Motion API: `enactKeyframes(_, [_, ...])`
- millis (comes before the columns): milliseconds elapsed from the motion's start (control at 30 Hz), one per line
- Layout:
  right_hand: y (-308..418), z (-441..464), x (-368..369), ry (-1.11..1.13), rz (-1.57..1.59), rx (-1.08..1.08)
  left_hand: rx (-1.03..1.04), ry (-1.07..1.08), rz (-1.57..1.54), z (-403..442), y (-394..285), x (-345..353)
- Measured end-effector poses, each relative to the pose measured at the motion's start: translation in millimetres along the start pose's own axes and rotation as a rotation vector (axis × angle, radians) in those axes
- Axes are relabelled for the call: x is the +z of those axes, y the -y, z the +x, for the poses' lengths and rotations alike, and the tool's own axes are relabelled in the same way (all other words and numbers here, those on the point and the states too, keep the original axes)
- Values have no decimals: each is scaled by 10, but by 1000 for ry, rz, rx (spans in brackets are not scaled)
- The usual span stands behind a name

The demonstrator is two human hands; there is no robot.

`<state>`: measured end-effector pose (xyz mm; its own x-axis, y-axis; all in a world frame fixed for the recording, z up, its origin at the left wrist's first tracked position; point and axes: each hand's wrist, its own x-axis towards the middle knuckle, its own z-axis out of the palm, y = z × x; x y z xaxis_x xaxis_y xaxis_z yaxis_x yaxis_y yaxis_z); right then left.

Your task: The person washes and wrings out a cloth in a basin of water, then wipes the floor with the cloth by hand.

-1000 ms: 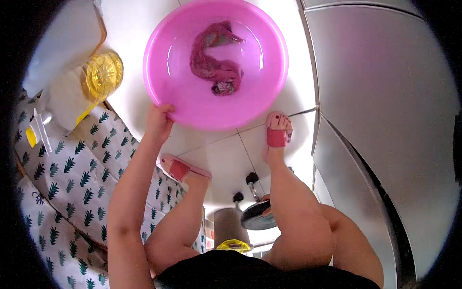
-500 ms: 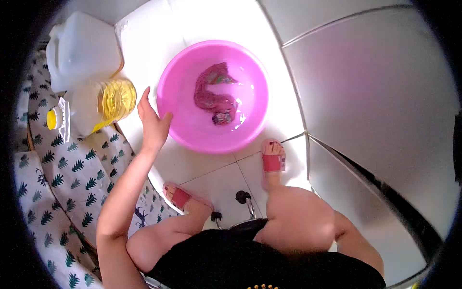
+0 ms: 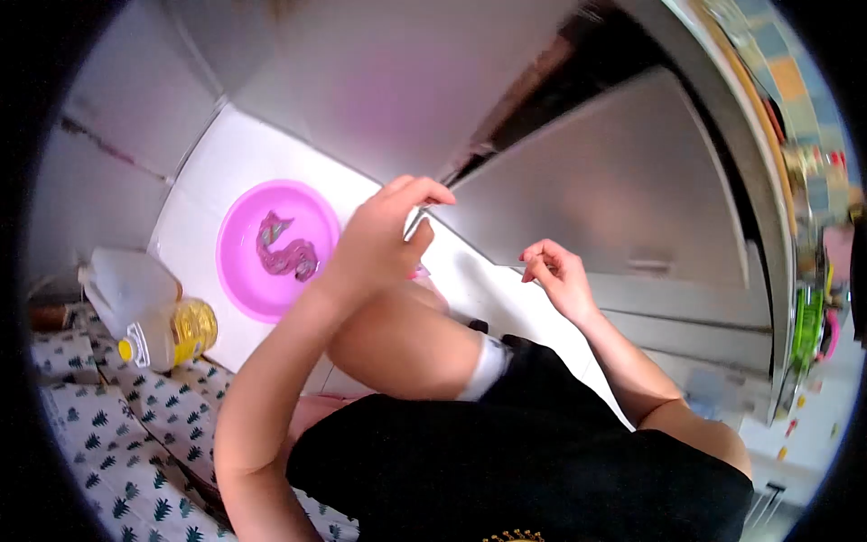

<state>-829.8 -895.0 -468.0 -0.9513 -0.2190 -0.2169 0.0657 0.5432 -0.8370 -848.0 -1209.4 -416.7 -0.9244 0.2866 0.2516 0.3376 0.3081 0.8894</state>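
Observation:
My left hand (image 3: pixel 384 230) is raised over my knee, its thumb apart from the bent fingers, and nothing shows in its grasp. It is in front of a grey cabinet door and right of a pink basin (image 3: pixel 233 285), apart from the basin as far as I can see. Inside the basin lies a twisted, wet-looking reddish cloth (image 3: pixel 287 260) with greenish patches. My right hand (image 3: pixel 562 278) hovers in front of the grey door panel (image 3: pixel 614 190), its fingers loosely curled and no object visible in them.
A yellow-capped bottle (image 3: pixel 172 332) and a whitish jug (image 3: pixel 131 285) stand left of the basin. Tree-patterned fabric (image 3: pixel 108 434) hangs at lower left. Dark gaps show beside the grey panel. A counter edge (image 3: pixel 763 126) with small items curves along the right.
The view has swung right, so the basin now sits farther left. My left hand has left the basin's side and moved right. My right hand has come into view.

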Motion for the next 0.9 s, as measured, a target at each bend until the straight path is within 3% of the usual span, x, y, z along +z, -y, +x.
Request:
enactKeyframes(67, [297, -267, -373, -85, -124, 7, 124, 61, 11, 186, -255, 366])
enactKeyframes(100, [401, -420, -513, -94, -125, 98, 132, 94, -13, 244, -378, 528])
enactKeyframes(233, [378, -876, -906, -284, -464, 102, 121, 161, -89, 320, -797, 1204])
enactKeyframes(333, [551, -911, -985, -481, -445, -34, 88, 183, -109, 326, -989, 1566])
enactKeyframes(433, [429, -790, -1033, -513, -480, -117, 89, 211, -137, 325, -1086, 1840])
enactKeyframes(900, [741, -487, -1011, -506, -578, -281, 61, 93, -326, 357, -1084, 1832])
